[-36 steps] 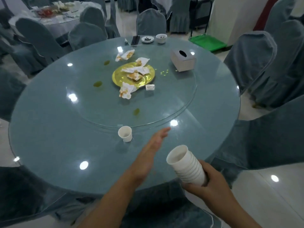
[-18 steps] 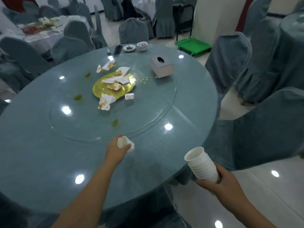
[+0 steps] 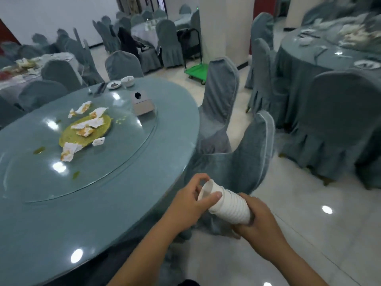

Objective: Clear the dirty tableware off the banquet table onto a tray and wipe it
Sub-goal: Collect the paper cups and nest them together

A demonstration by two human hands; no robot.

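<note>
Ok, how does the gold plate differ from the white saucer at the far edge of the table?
The gold plate is much larger than the white saucer. The plate sits on the glass turntable; the saucer sits at the far rim of the table beside a small bowl. Stained napkins lie on the plate; the saucer holds only a dark smear. Both are dirty and uncleared.
</note>
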